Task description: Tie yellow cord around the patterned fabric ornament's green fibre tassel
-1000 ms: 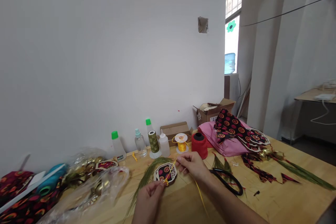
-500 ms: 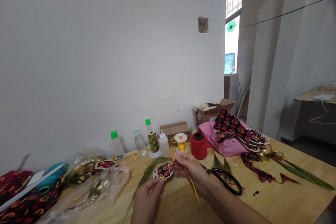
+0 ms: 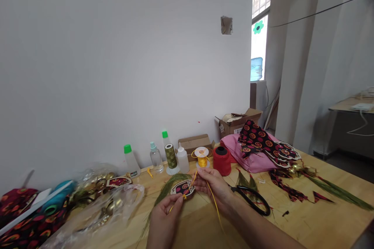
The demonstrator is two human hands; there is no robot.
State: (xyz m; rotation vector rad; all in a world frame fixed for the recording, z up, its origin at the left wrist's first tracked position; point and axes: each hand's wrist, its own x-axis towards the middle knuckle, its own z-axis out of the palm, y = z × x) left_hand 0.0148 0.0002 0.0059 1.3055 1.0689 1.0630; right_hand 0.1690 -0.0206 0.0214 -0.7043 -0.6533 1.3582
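My left hand (image 3: pixel 165 214) pinches the yellow cord (image 3: pixel 215 203) at the lower edge of a small patterned fabric ornament (image 3: pixel 182 188). My right hand (image 3: pixel 212 185) grips the ornament's right side, with the same cord running out past its fingers toward me. Green feather strands (image 3: pixel 163 194) lie under the ornament on the wooden table (image 3: pixel 306 221). The cord leads back to a yellow spool (image 3: pixel 202 158) just behind my hands.
Black scissors (image 3: pixel 254 199) lie right of my right hand. A red thread cone (image 3: pixel 221 160), an olive spool (image 3: pixel 171 158) and plastic bottles (image 3: pixel 130 161) stand along the wall. A plastic bag of brass bells (image 3: pixel 99 198) is at left, patterned fabric on pink cloth (image 3: pixel 257 151) at right.
Both hands have drawn closer together on the ornament, which has tilted flatter and shifted slightly away. The loose cord has moved left with my right hand.
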